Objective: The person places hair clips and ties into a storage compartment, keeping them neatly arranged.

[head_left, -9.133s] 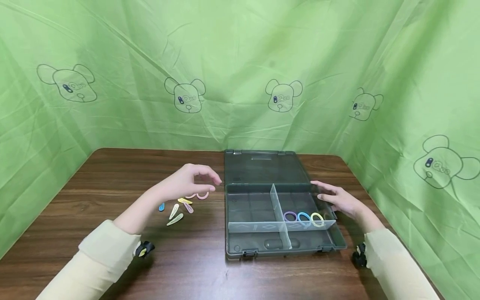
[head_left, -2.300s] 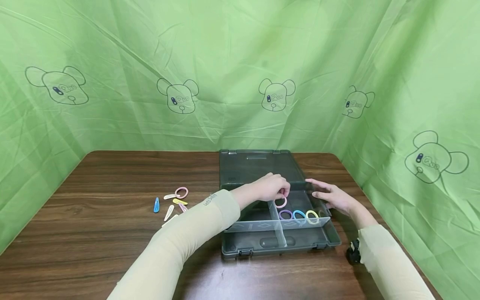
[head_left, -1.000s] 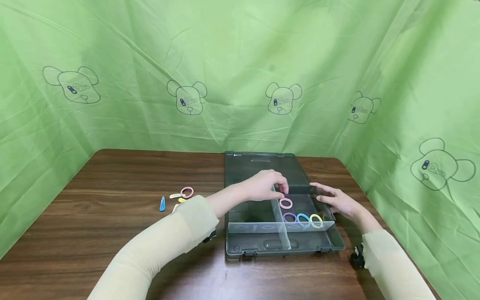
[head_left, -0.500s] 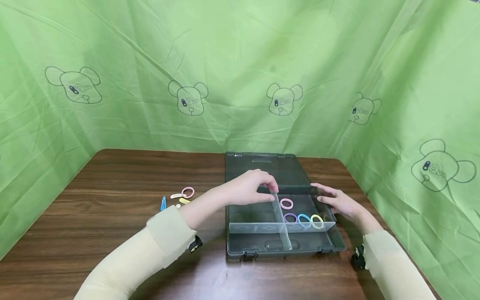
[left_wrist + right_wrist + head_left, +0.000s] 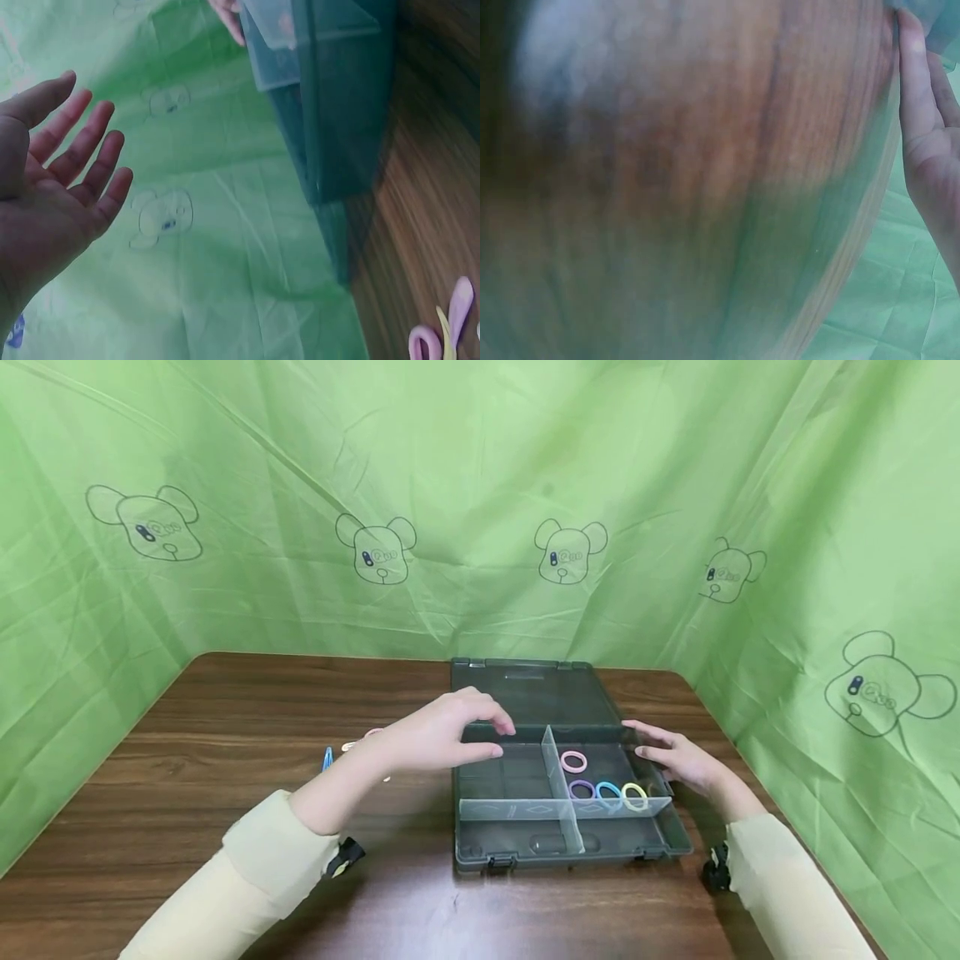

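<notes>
A dark translucent compartment box (image 5: 517,860) lies on the table with its lid (image 5: 528,693) folded back. In its rear right compartment are a pink hair tie (image 5: 573,752), a purple one, a blue one and a yellow hair tie (image 5: 634,787). My left hand (image 5: 442,731) is over the box's left side, thumb and fingers apart, holding nothing. My right hand (image 5: 684,762) rests against the box's right edge with fingers fairly straight. Left of the box, a blue snap hair clip (image 5: 327,758) and a pink hair tie (image 5: 372,732) show partly behind my left arm.
Clear dividers (image 5: 517,809) part the box into compartments. In the left wrist view, a lilac hair clip (image 5: 460,300) and a pink ring lie on the wooden table (image 5: 225,710). Green cloth (image 5: 480,610) with bear drawings encloses the table's back and sides.
My left hand has let go of a pink hair tie in the rear right compartment and moved left, away from it. My right hand has stayed at the box's right edge.
</notes>
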`<state>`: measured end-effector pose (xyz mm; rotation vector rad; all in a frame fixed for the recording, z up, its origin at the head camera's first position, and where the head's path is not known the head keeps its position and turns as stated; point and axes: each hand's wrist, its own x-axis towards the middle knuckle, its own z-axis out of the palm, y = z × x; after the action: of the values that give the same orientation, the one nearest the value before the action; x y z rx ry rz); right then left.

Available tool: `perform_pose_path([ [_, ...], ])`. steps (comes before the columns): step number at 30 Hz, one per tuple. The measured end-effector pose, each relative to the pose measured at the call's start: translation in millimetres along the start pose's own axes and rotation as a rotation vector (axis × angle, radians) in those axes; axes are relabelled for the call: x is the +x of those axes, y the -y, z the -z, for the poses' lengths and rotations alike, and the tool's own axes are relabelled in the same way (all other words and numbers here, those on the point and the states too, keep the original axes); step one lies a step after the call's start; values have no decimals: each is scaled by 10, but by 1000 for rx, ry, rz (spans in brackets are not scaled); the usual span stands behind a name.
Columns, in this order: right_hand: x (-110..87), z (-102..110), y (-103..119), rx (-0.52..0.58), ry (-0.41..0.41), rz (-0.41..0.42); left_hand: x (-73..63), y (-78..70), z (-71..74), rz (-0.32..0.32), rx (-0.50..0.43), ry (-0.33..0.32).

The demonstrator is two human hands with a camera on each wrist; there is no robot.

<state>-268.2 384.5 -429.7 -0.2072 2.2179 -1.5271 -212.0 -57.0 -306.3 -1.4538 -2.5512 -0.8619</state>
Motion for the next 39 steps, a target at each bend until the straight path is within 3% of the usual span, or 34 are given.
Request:
perform_pose_path([
  [7, -6, 22, 35, 5, 6, 1, -224, 135, 136, -31, 80, -99],
  [13, -36, 15, 29, 13, 8, 1, -408, 309, 224, 24, 115, -160],
  [19, -50, 2, 23, 19, 14, 7, -605, 517, 248, 135, 103, -161],
  [24, -38, 8, 11, 28, 17, 10, -736, 713, 242, 174, 103, -165],
  [32, -6, 22, -17, 31, 10, 11, -917, 1164, 177, 194, 71, -197],
  [39, 6, 15, -20, 47, 24, 14, -1040, 1470, 135, 297, 17, -160],
])
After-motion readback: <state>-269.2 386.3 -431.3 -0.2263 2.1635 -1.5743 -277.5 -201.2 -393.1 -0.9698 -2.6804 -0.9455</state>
